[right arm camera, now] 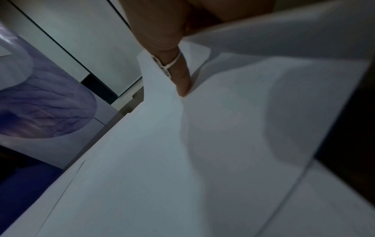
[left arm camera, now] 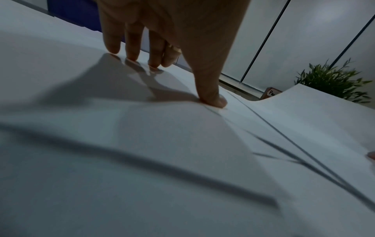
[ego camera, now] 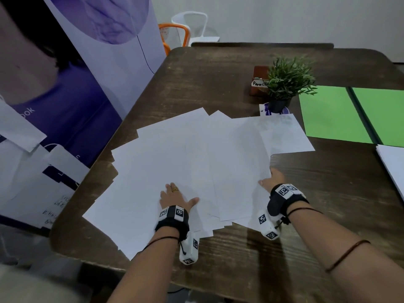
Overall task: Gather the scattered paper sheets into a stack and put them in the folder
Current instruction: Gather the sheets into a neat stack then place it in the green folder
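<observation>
Several white paper sheets (ego camera: 196, 160) lie overlapping in a loose spread across the middle of the dark wooden table (ego camera: 328, 193). My left hand (ego camera: 175, 197) rests flat on the near part of the spread. In the left wrist view its straight fingertips (left arm camera: 133, 54) and thumb press down on the paper (left arm camera: 182, 144). My right hand (ego camera: 273, 178) holds the right edge of the spread, thumb on top and fingers hidden beneath. In the right wrist view a ringed finger (right arm camera: 180, 77) sits among lifted sheets (right arm camera: 162, 160). The green folder (ego camera: 332, 114) lies open at the right.
A small potted plant (ego camera: 286, 82) and a brown labelled box (ego camera: 259, 82) stand just behind the sheets. Another white paper pile (ego camera: 393, 167) sits at the table's right edge. A purple banner (ego camera: 98, 62) and paper bags (ego camera: 43, 182) stand left of the table; chairs are behind.
</observation>
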A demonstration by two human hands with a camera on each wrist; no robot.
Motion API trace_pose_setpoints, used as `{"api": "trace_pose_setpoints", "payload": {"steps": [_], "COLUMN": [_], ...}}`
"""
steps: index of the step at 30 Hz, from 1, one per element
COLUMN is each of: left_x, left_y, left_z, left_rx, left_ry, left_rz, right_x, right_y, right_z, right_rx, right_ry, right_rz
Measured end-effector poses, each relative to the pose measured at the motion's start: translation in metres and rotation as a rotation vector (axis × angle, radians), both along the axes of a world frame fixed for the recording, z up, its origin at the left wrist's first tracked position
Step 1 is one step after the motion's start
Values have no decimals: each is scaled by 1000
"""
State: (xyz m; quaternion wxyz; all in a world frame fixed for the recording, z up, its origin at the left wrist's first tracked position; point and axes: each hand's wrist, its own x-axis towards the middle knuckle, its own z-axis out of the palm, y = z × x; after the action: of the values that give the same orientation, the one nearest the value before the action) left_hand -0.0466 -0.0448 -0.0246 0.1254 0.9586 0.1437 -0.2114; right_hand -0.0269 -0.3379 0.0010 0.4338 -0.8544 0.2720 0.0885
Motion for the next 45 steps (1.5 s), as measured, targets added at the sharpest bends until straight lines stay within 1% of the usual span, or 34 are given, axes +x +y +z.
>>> {"api": "trace_pose_setpoints", "payload": {"steps": [4,6,8,10,12,15,18,22,27,29,33,34,36,39,42,45], "left_x": [-4,-4,1,11,22,38,51,65,72,75,73,72,72,70,65,56], "left_y": [8,5,-2,-9,-15,-22,-25,-28,-36,-35,-42,-43,-40,-32,-42,-69], "left_z": [-5,-3,1,6,11,17,20,12,13,11,18,21,19,24,43,55], "left_rx": [49,66,39,-36,-55,-12,-63,-122,-60,-50,-20,-17,-4,-7,-32,-91], "left_ry": [-46,-43,-35,-35,-21,-2,6,6,49,68,91,76,-19,-146,-157,-164], "left_rz": [-33,-16,32,119,170,139,150,164,150,180,231,224,180,131,92,-6], "right_x": [-10,-14,-17,-20,-23,-28,-27,-26,-27,-27,-26,-27,-27,-26,-27,-30], "right_y": [5,5,2,2,2,4,5,2,-2,-4,-5,-5,-5,-6,-8,-11], "right_z": [-4,0,3,4,-1,-11,-21,-28,-31,-34,-39,-40,-40,-42,-43,-37], "right_rx": [69,47,23,19,32,89,162,156,147,160,206,216,214,181,166,137], "right_ry": [-25,-62,-94,-108,-85,-46,-45,-38,-33,-40,-86,-105,-131,-117,-106,-79], "right_rz": [-106,-152,-171,-167,-144,-169,-228,-201,-167,-165,-186,-184,-163,-124,-119,-102]}}
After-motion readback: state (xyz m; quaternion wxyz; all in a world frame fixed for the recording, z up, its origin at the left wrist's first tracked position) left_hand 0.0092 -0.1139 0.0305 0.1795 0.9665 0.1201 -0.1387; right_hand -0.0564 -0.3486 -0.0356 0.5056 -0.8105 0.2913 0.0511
